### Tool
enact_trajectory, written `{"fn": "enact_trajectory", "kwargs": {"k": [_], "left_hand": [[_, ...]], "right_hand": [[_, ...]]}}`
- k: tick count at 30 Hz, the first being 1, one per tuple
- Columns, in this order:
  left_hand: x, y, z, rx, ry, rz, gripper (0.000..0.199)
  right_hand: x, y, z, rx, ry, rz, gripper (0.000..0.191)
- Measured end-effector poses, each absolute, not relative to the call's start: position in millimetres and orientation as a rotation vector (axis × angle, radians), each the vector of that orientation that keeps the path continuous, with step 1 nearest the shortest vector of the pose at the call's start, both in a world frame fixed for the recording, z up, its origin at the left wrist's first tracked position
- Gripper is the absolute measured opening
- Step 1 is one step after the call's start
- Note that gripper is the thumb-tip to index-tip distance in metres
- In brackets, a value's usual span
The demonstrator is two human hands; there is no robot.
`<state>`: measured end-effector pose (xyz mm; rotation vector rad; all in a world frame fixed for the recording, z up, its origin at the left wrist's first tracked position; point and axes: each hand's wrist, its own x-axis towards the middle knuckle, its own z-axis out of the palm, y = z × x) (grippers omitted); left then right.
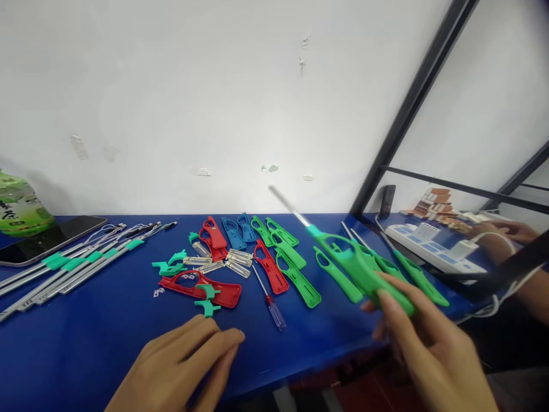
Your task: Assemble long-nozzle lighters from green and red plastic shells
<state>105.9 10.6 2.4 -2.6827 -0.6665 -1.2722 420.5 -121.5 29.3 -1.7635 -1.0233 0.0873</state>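
A green gas lighter (355,263) with a long metal nozzle is gripped in my right hand (429,337), held above the table's right part. Its nozzle points up and to the left and is slightly blurred. My left hand (184,366) is over the table's front edge with fingers curled together, and nothing shows in them. Just beyond it lie small teal triggers (208,308) and a red handle shell (223,293). A screwdriver (274,312) with a clear purplish handle lies between my hands. Green handle shells (300,280) rest behind it.
Metal nozzle tubes with wires (98,260) lie at left, by a dark tablet (47,240) and a green-labelled bottle (21,206). Clear fuel tanks (238,260) and blue shells (234,232) are mid-table. At right are more lighters (418,277), a power strip (433,249), a black frame and another person's hand (510,232).
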Motion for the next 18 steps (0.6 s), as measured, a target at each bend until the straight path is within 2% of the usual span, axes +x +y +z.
{"fn": "enact_trajectory", "kwargs": {"k": [6,12,18], "left_hand": [[117.0,24.2,-11.7,-2.789,-0.69,-0.999,0.043],[117.5,23.9,-7.9,-2.772,-0.635,-0.974,0.05],[116.9,23.4,-6.7,-2.78,-0.635,-0.933,0.053]], "right_hand": [[495.0,-121.4,3.1,-2.198,-0.871,-0.314,0.06],[514.3,-121.8,-21.4,-2.349,-1.029,-0.478,0.056],[508.7,-113.9,-35.5,-2.312,-1.154,-0.527,0.058]]}}
